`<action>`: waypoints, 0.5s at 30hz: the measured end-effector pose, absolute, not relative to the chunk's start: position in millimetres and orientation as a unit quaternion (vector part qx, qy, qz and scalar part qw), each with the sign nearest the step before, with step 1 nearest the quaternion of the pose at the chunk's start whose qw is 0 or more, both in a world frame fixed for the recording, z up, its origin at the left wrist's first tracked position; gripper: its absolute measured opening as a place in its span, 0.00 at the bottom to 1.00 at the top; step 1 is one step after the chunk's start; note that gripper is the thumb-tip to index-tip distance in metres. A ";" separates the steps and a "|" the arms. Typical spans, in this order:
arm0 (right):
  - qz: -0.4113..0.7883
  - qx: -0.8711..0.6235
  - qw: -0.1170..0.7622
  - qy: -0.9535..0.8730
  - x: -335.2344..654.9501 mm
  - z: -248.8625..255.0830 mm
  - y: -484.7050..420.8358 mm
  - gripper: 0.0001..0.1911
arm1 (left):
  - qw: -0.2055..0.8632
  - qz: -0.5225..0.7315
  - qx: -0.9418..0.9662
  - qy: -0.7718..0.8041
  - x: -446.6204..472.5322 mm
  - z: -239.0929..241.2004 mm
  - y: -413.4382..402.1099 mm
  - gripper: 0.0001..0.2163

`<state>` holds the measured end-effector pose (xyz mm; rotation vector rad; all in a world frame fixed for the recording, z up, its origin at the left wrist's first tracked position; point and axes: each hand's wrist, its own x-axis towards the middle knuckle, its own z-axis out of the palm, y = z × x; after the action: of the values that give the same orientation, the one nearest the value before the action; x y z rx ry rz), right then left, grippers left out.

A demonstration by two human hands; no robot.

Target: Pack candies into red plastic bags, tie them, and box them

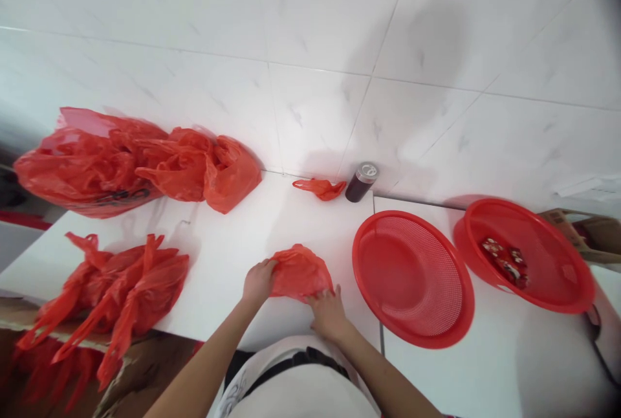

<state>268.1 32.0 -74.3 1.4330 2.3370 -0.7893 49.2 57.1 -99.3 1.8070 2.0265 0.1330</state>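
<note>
A small red plastic bag (298, 270) lies on the white table (228, 243) right in front of me. My left hand (259, 281) grips its left edge with curled fingers. My right hand (327, 314) presses on the bag's lower right side, fingers closed on the plastic.
Several tied red bags (116, 295) lie at the left table edge. A big heap of red bags (130, 162) rests against the tiled wall. A small red bag (320, 188) and a dark can (360, 182) stand behind. An empty red basket (412, 275) and another red basket (526, 253) holding wrapped items sit right.
</note>
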 end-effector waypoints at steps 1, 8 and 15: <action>-0.277 0.504 0.155 0.804 271.8 -76.1 33.1 0.30 | 0.204 0.047 0.639 0.740 41.9 -96.3 59.2 0.15; -0.275 0.559 -0.049 0.781 284.9 -16.6 67.0 0.31 | 0.118 0.068 0.583 0.801 13.9 -33.3 60.6 0.21; -0.431 0.549 -0.169 0.696 318.9 30.4 72.2 0.21 | 0.158 0.030 0.636 0.755 31.0 -19.5 38.1 0.20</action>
<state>318.9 72.2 30.4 1.9385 2.4594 -1.5226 31.0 38.1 -19.5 1.8189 2.1588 0.0845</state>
